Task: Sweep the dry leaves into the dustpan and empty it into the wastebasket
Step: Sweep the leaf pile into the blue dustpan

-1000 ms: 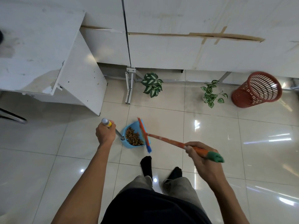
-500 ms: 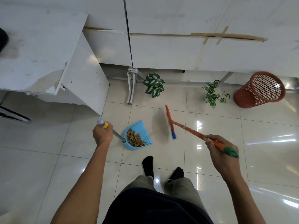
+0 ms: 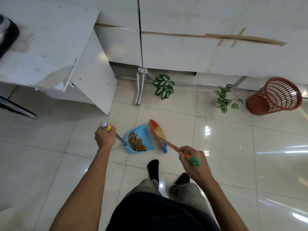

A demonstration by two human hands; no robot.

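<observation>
Office-like room: glossy floor tiles point(image 3: 225, 147), white partition panels point(image 3: 200, 52), white desk point(image 3: 41, 47), potted plants point(image 3: 163, 85)

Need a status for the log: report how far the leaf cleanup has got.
Done: dry leaves sit piled in the blue dustpan; no loose ones show on the floor. In hand: left hand grips the dustpan handle, right hand the broom. Left: emptying into the red wastebasket, which stands apart at far right.
</observation>
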